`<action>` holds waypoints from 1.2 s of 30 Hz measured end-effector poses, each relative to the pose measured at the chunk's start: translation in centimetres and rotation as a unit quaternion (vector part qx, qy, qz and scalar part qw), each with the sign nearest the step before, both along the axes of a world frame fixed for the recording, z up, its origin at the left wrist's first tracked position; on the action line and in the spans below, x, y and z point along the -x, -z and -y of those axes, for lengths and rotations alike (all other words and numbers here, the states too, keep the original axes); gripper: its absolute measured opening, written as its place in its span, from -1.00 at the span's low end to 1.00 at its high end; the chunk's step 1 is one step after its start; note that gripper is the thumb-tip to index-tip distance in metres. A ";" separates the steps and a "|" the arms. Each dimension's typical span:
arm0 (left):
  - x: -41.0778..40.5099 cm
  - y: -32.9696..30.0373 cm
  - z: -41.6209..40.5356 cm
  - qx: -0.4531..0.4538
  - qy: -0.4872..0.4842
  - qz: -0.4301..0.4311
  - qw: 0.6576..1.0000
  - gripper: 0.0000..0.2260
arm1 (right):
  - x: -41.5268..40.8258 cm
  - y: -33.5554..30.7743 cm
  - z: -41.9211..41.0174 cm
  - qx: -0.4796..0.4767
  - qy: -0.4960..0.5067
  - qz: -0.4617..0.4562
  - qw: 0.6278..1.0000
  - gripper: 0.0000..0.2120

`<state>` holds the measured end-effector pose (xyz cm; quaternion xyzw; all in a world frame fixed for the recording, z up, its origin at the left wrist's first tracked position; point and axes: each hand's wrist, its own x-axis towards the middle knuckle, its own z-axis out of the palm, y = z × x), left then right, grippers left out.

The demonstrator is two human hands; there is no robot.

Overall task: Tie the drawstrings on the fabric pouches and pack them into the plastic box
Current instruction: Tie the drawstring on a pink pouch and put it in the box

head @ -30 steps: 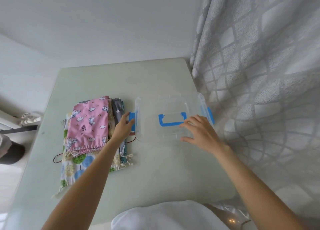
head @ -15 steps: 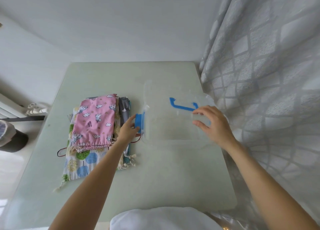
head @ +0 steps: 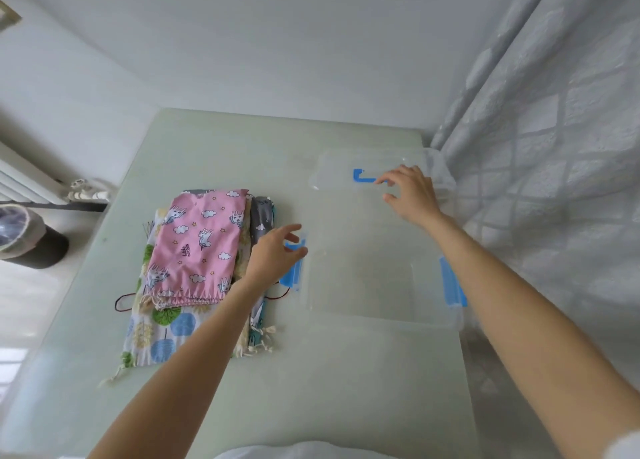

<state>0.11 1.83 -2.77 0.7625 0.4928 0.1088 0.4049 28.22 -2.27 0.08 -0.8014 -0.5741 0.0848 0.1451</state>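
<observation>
Head view: right hand [head: 412, 195] perhaps gripping lid [head: 346, 171].
</observation>
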 end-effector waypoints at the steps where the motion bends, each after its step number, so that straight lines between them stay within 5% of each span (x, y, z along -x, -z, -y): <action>1: 0.1 0.1 -0.3 0.010 0.004 0.001 1.000 -0.59 | -0.3 0.8 -0.9 0.027 -0.008 -0.010 1.000 -0.72; 7: 0.3 0.4 -1.3 0.048 0.021 -0.002 0.999 -0.61 | -1.2 4.0 -3.1 0.126 -0.003 -0.120 0.985 -0.69; 14: 0.4 0.5 -0.8 0.066 0.007 0.011 0.998 -0.64 | 2.2 1.3 -0.3 -0.014 0.008 -0.166 0.986 -0.79; 17: 0.7 0.4 0.5 0.065 0.019 0.017 0.998 -0.63 | 5.9 -0.4 1.6 -0.060 -0.036 -0.143 0.987 -0.81; 24: 6.0 -0.2 0.7 -0.114 -0.060 0.048 0.991 -0.77 | 17.0 -2.3 3.6 -0.161 -0.126 -0.009 0.979 -0.82; 30: 17.9 2.6 -1.0 -0.166 -0.124 -0.016 0.978 -0.69 | 27.6 0.6 2.5 -0.072 -0.149 -0.152 0.974 -0.76; 36: 24.7 6.0 -3.0 -0.004 -0.107 -0.115 0.988 -0.50 | 33.2 6.6 1.0 0.078 -0.036 -0.132 0.987 -0.74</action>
